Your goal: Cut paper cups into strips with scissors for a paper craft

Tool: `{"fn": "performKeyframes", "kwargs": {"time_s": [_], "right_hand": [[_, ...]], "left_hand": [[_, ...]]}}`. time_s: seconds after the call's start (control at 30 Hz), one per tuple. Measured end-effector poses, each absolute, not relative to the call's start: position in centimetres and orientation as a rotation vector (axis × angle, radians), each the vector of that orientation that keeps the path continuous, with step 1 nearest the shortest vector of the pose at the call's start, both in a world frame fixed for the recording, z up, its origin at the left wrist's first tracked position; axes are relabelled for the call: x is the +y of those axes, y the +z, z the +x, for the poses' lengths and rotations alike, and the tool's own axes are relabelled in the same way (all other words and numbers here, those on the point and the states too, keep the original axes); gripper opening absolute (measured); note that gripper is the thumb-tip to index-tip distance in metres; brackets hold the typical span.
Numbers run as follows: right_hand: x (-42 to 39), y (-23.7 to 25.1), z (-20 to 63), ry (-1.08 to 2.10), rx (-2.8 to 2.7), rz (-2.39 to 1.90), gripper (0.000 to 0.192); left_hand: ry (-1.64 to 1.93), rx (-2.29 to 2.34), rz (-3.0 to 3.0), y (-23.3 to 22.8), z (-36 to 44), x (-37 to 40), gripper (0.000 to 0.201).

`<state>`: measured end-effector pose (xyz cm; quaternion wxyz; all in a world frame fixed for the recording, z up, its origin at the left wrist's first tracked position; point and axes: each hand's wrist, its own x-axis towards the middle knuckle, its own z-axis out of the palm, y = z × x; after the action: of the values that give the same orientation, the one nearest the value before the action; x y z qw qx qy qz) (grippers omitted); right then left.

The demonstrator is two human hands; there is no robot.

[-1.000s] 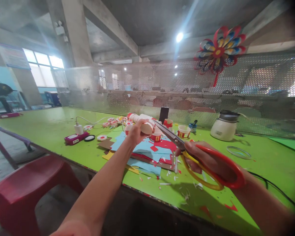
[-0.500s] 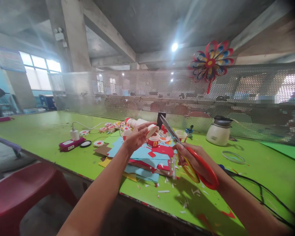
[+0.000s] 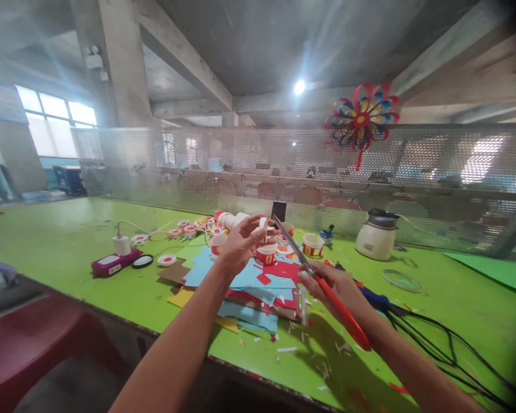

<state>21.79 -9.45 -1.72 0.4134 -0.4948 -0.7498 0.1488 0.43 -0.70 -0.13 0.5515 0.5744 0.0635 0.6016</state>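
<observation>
My left hand is closed on a small white paper-cup piece, pinched at the fingertips and turned nearly edge-on. My right hand grips a pair of scissors by the red handle. Its metal blades point up and left, their tips close to the white piece; whether they touch it I cannot tell. Below my left hand, red and white paper cups stand behind a stack of light blue, red and brown paper sheets. Another cut-down cup stands to the right.
White paper scraps litter the green table. A purple power strip with a charger lies left, near several decorated discs. At right are a white kettle, a tape ring and black cables. A perforated metal screen stands behind.
The white piece has turned from tilted to nearly edge-on in my left hand. The scissors have rotated so the yellow handle part is hidden. The whole view has shifted slightly.
</observation>
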Motion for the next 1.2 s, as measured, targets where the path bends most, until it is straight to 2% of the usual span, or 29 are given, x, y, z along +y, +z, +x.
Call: {"fn": "performKeyframes", "kwargs": {"time_s": [0.13, 0.5, 0.73, 1.2], "right_hand": [[-10.3, -0.3, 21.9, 0.439, -1.755, -1.242, 0.037], [-11.6, 1.8, 20.1, 0.455, -1.578, -1.012, 0.038], [-11.2, 1.8, 19.7, 0.454, -1.596, -0.989, 0.028], [-11.6, 0.4, 19.4, 0.278, -1.556, -1.036, 0.024]], "left_hand": [[1.464, 0.276, 1.498, -0.1, 1.1, -1.6, 0.052], [1.402, 0.299, 1.988, -1.0, 3.3, -3.6, 0.047], [1.322, 0.254, 2.123, -0.5, 3.3, -4.3, 0.049], [1.183, 0.317, 1.737, -0.9, 4.3, -5.0, 0.045]]}}
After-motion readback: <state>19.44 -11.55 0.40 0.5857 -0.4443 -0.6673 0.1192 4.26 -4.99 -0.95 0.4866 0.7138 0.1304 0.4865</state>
